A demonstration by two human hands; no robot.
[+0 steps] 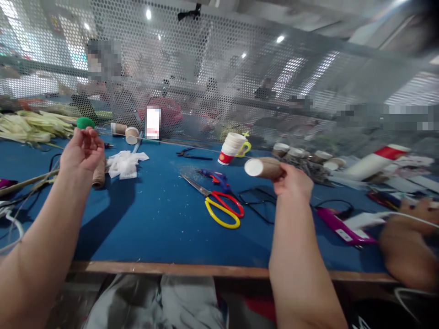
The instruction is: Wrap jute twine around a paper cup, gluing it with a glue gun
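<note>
My right hand (294, 183) is closed around one end of a cardboard tube (270, 168) wrapped in brown twine, its white end facing left. A thin strand of twine (192, 146) stretches from the tube across to my left hand (83, 150), whose fingers are pinched together on it. Just above those fingertips shows a green rounded thing (85, 123). Behind my left wrist is another brown wrapped roll (99, 176). Scissors (219, 205) with red and yellow handles lie open between my hands, beside a blue glue gun (216, 178).
Stacked paper cups (231, 148), pliers (192, 154) and crumpled white material (125, 163) lie farther back, before a perforated metal screen (192, 82). Pale husks (37, 124) lie at left. A purple device (345, 227) and another person's arm (408, 246) are at right.
</note>
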